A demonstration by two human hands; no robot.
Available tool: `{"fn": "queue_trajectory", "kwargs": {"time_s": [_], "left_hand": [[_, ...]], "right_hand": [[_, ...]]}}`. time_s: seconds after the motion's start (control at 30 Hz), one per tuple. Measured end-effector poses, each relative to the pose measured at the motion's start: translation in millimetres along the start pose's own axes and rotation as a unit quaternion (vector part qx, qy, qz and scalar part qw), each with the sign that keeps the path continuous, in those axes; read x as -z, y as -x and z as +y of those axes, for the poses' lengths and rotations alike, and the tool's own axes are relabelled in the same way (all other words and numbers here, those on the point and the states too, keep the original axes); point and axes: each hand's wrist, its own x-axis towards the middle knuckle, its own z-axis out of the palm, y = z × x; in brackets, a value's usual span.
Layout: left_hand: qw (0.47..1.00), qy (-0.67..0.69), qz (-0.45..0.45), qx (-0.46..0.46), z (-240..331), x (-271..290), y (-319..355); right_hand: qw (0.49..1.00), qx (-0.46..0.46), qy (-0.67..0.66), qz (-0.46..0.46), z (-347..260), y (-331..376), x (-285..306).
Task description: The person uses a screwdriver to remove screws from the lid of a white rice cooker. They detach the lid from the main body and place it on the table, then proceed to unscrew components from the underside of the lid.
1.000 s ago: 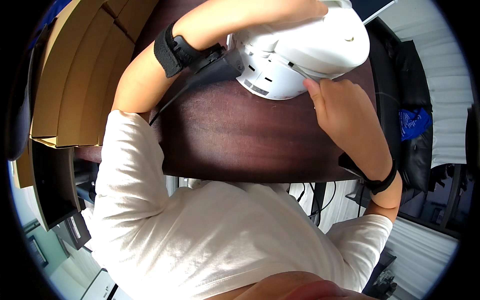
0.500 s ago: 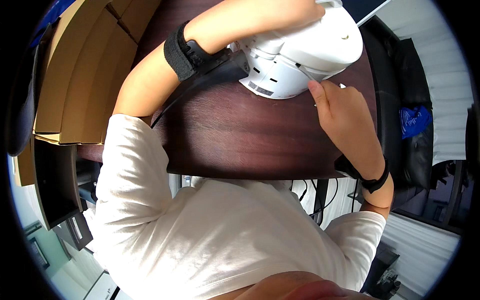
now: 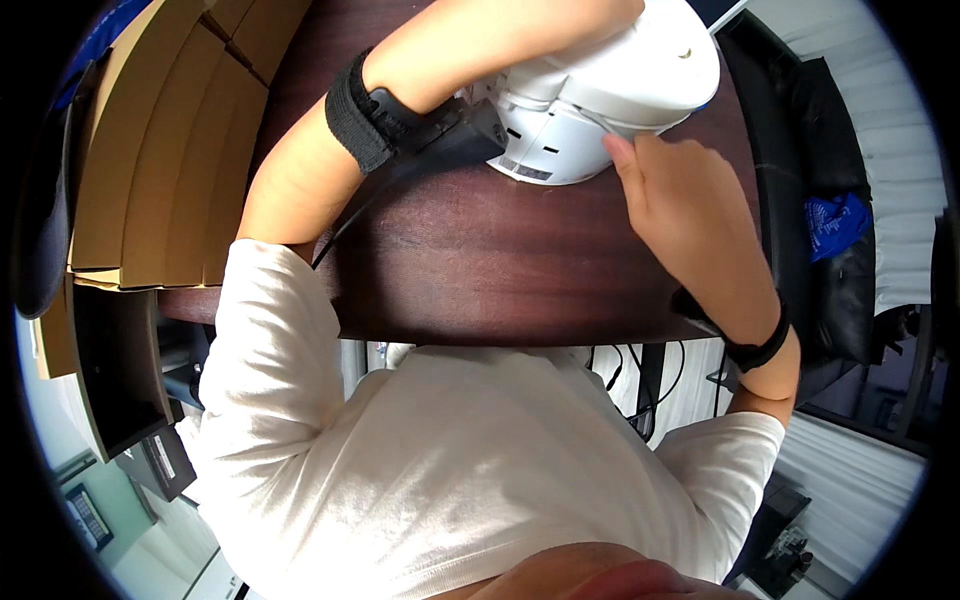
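The rounded white plastic appliance (image 3: pixel 610 95) on the tabletop (image 3: pixel 480 270) looks rigid, smooth and bulky, best held by its base rim, where the right hand (image 3: pixel 690 215) pinches a thin metal tool with closed fingers, while the left hand's grip is hidden behind the housing.

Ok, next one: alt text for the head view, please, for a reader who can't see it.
Seen from above, a person's right hand touches the rim of a white rounded appliance on a dark wooden table, fingertips at its edge. The left forearm, with a black wrist strap, reaches across it; the left hand is hidden. Flattened cardboard lies at left.
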Motion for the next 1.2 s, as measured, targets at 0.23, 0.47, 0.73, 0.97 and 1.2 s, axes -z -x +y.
{"fn": "queue_trajectory", "kwargs": {"time_s": [0.23,0.47,0.73,0.97,1.2], "left_hand": [[1.000,0.007,-0.024,0.011,2,0,-4],[0.999,-0.004,-0.050,0.004,-1,6,-10],[0.988,0.098,-0.110,-0.048,-30,29,-8],[0.959,0.210,-0.159,-0.107,-40,34,7],[0.965,0.119,-0.005,-0.233,-89,19,22]], "right_hand": [[0.998,0.028,0.060,-0.019,2,-5,1],[0.992,0.043,0.094,-0.065,4,-10,6],[0.994,-0.021,-0.007,-0.109,7,-16,10],[0.981,-0.094,-0.117,-0.125,8,-6,15],[0.954,-0.136,-0.212,-0.163,14,-3,26]]}}
